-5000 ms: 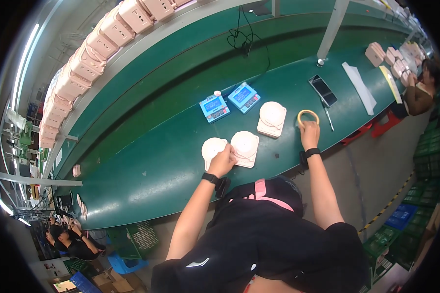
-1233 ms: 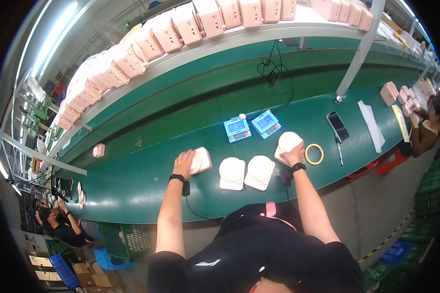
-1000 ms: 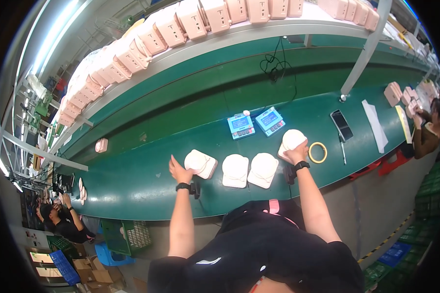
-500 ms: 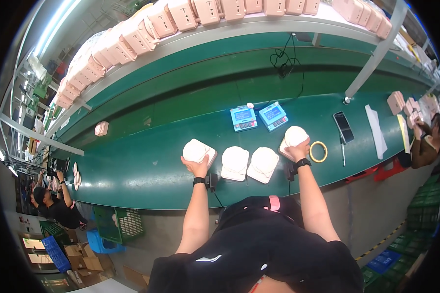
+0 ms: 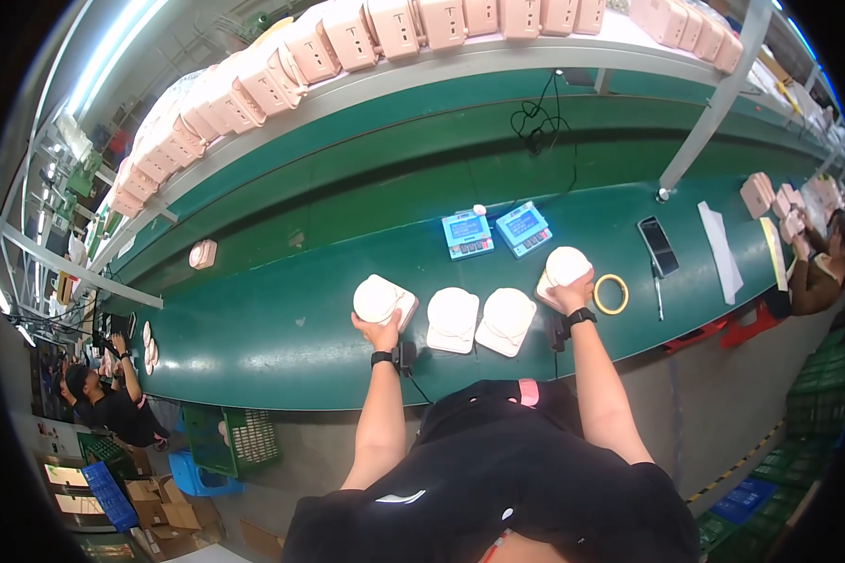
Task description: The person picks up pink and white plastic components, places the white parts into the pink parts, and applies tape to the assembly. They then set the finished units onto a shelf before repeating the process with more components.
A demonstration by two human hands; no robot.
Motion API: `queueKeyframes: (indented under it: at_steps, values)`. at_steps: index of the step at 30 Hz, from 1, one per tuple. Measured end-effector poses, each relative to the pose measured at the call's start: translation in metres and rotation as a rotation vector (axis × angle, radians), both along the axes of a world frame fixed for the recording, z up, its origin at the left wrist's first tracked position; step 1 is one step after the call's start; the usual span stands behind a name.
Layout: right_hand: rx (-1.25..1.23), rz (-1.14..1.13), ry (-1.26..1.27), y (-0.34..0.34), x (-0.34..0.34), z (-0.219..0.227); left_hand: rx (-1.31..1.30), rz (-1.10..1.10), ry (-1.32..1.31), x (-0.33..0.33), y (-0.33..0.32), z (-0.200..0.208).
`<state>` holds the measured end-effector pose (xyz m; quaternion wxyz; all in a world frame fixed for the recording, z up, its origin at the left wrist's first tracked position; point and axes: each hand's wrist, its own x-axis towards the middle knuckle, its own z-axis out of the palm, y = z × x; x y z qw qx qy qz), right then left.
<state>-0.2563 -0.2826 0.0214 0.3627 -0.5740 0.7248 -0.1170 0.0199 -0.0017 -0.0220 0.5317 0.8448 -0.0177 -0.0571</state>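
Note:
Four look-alike pale housings, each with a round domed top on a squarish base, stand in a row on the green bench. My left hand (image 5: 377, 332) wraps round the near left side of the leftmost pale housing (image 5: 376, 297). At the row's other end, my right hand (image 5: 576, 292) grips the rightmost pale housing (image 5: 565, 266), its fingers partly over the near side. Between my hands rest a second pale housing (image 5: 453, 320) and a third pale housing (image 5: 506, 322), untouched. Both held pieces appear to rest on the bench; their undersides are hidden.
Two blue devices with screens (image 5: 468, 234) lie beyond the row. A yellow tape ring (image 5: 611, 294), a phone (image 5: 658, 246) and a pen (image 5: 658, 292) are right. Overhead, a shelf (image 5: 347, 80) carries several pink housings. Co-workers sit at both far ends; a green crate (image 5: 254, 433) stands lower left.
My view has shifted slightly. Both hands keep their hold on the end housings, which show no clear movement along the bench.

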Motion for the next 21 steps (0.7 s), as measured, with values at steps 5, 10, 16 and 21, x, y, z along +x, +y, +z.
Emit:
queueKeyframes:
  at_steps: [5,10,16,21]
  values:
    - [-0.005,0.007,-0.004,0.005,0.0,0.0,0.046,0.009,0.021,0.015,-0.001,-0.004]
    - [-0.028,0.003,-0.017,-0.001,0.004,0.0,0.086,0.01,0.014,0.011,-0.004,0.002]
    - [0.007,0.008,-0.028,0.006,-0.004,0.001,0.209,0.101,0.119,0.002,-0.017,0.016]
    - [-0.006,0.007,-0.029,0.005,0.0,0.003,0.357,0.113,0.069,0.002,-0.025,0.024]
